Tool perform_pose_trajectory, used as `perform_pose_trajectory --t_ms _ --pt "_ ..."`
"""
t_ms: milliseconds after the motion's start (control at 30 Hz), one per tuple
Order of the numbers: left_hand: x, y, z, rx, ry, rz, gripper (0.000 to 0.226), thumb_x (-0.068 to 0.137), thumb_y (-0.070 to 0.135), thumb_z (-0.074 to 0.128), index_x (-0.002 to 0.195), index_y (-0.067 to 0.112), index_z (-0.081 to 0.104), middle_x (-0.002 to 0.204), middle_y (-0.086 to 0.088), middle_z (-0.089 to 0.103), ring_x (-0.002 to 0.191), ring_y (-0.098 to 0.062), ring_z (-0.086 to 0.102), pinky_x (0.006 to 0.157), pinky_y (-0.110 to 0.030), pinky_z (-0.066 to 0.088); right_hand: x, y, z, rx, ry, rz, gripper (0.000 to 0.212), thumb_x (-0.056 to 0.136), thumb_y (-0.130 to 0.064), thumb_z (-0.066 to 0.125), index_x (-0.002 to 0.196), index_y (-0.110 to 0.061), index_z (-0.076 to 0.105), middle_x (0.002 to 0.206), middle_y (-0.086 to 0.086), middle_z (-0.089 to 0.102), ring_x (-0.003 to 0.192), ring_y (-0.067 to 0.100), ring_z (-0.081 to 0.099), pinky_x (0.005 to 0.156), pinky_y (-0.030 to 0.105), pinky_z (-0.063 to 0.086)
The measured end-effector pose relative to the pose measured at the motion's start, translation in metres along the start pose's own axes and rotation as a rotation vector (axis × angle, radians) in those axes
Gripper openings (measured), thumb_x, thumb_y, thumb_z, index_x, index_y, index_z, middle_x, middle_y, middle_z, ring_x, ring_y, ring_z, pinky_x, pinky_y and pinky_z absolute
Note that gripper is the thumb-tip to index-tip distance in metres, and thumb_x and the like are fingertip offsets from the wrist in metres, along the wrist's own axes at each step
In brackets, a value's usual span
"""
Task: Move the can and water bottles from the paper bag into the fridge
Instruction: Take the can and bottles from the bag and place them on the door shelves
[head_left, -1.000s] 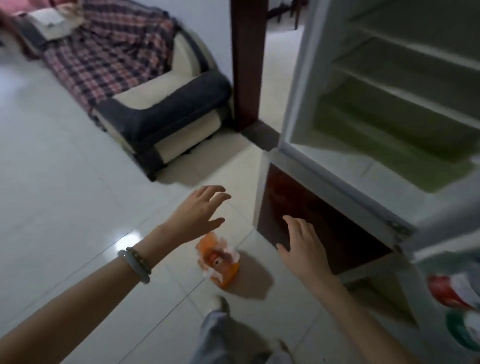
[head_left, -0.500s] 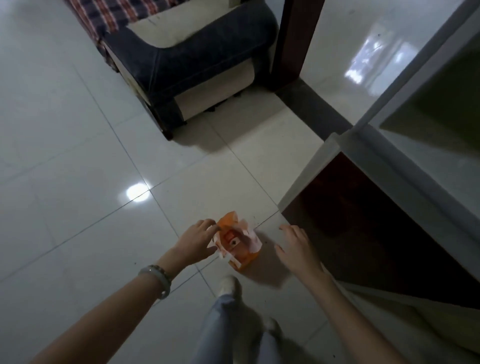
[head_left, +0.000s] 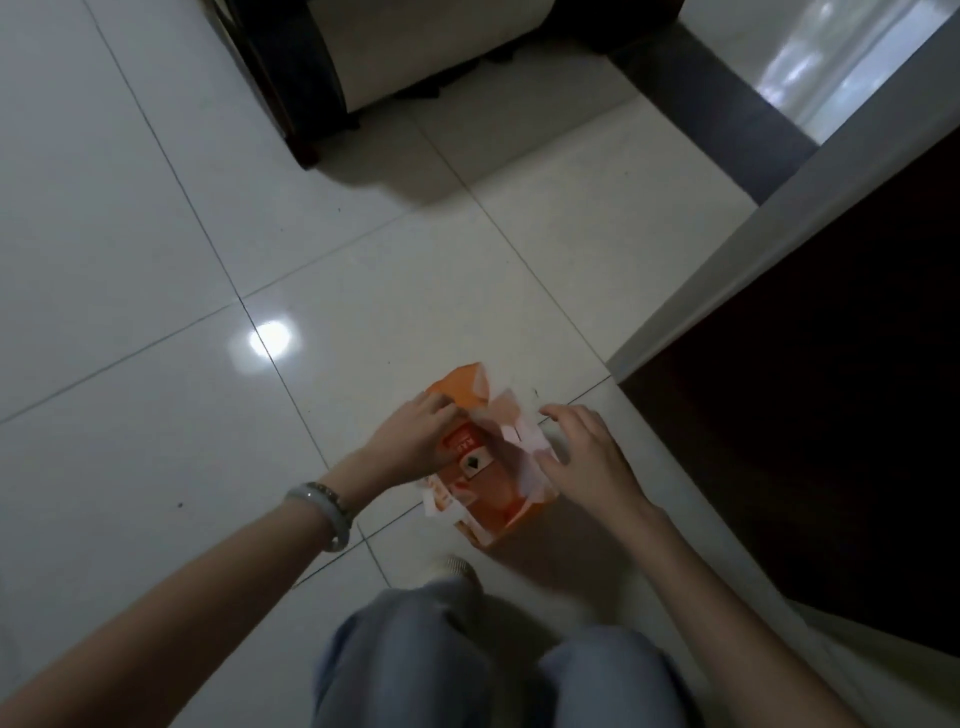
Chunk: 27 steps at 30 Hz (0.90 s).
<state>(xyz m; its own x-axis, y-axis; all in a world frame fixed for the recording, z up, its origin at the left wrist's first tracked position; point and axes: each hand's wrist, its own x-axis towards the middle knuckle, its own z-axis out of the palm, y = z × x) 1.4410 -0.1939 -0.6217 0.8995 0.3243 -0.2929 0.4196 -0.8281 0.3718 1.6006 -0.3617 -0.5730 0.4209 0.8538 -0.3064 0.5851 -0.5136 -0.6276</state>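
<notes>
An orange and white paper bag (head_left: 483, 488) stands on the floor tiles just ahead of my knees. Something red with a white label (head_left: 462, 446) shows in its mouth; I cannot tell whether it is the can. No water bottle is visible. My left hand (head_left: 415, 439) grips the bag's left top edge, fingers curled into the opening. My right hand (head_left: 587, 457) lies against the bag's right side with fingers spread, touching the white paper flap. The fridge's dark lower front (head_left: 810, 415) rises at the right.
An armchair base (head_left: 395, 57) stands at the top, beyond the bag. A dark door threshold (head_left: 717, 104) runs at the upper right. My knees in blue jeans (head_left: 467, 654) and a shoe (head_left: 449, 566) are right behind the bag. Glossy tiles (head_left: 130, 312) spread to the left.
The view has dropped lower and closer to the floor. Both hands have closed in on the bag: the left now holds its top edge, the right now touches its right side.
</notes>
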Motion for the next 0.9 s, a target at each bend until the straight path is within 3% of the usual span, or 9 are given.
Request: perform_pose_trajectory --t_ms 167,300,400,567,700,800,900 --pt "0.046 -0.03 0.082 0.144 -0.095 0.028 0.048 0.083 0.038 0.059 0.128 0.024 0.046 0.127 -0.004 0.049 0.112 -0.025 0.045 0.095 -0.036 0.041 0.041 0.039 0.065 -0.011 0.046 -0.089 0.054 0.084 -0.018 0.065 0.132 -0.017 0.041 0.129 0.004 0.047 0.118 0.017 0.04 0.088 0.02 0.032" --pt "0.079 -0.034 0.127 0.097 -0.216 0.181 0.044 0.081 0.02 0.063 0.121 0.029 0.049 0.124 0.002 0.052 0.106 -0.017 0.052 0.086 -0.033 0.051 0.05 0.06 0.095 -0.073 0.035 -0.168 0.065 0.084 -0.022 0.064 0.14 -0.018 0.031 0.133 0.004 0.043 0.118 0.014 0.038 0.089 0.02 0.032" --pt "0.098 -0.035 0.163 0.212 -0.261 0.248 0.043 0.08 0.011 0.061 0.119 0.029 0.054 0.12 0.004 0.055 0.105 -0.016 0.053 0.084 -0.028 0.05 0.043 0.079 0.104 -0.073 0.012 -0.139 0.071 0.084 -0.026 0.064 0.143 -0.022 0.025 0.133 0.001 0.041 0.12 0.013 0.039 0.088 0.018 0.031" --pt "0.103 -0.026 0.199 0.485 -0.41 0.28 0.048 0.085 0.022 0.059 0.131 0.024 0.044 0.137 -0.001 0.045 0.125 -0.022 0.043 0.108 -0.034 0.029 0.037 0.098 0.097 -0.135 -0.073 -0.128 0.074 0.081 -0.03 0.068 0.142 -0.028 0.025 0.141 0.0 0.04 0.123 0.016 0.042 0.096 0.026 0.037" --pt "0.097 -0.036 0.213 0.588 -0.3 0.439 0.059 0.084 0.012 0.058 0.137 0.018 0.034 0.148 -0.008 0.033 0.137 -0.026 0.027 0.114 -0.044 0.009 0.032 0.103 0.102 -0.196 -0.119 -0.154 0.074 0.083 -0.037 0.064 0.142 -0.028 0.022 0.144 -0.001 0.038 0.13 0.016 0.034 0.105 0.027 0.028" --pt "0.102 -0.041 0.217 0.525 -0.263 0.453 0.056 0.086 0.009 0.054 0.138 0.018 0.036 0.148 -0.007 0.033 0.138 -0.027 0.027 0.116 -0.045 0.016 0.034 0.104 0.106 -0.247 -0.101 -0.177 0.074 0.085 -0.04 0.061 0.144 -0.024 0.018 0.147 0.0 0.034 0.134 0.017 0.03 0.109 0.023 0.012" --pt "0.108 -0.039 0.213 0.601 -0.274 0.47 0.046 0.089 0.01 0.052 0.134 0.013 0.041 0.144 -0.007 0.039 0.135 -0.026 0.033 0.115 -0.039 0.02 0.041 0.101 0.108 -0.235 -0.011 -0.163 0.064 0.089 -0.046 0.052 0.141 -0.021 0.025 0.146 0.001 0.036 0.134 0.017 0.032 0.112 0.027 0.013"
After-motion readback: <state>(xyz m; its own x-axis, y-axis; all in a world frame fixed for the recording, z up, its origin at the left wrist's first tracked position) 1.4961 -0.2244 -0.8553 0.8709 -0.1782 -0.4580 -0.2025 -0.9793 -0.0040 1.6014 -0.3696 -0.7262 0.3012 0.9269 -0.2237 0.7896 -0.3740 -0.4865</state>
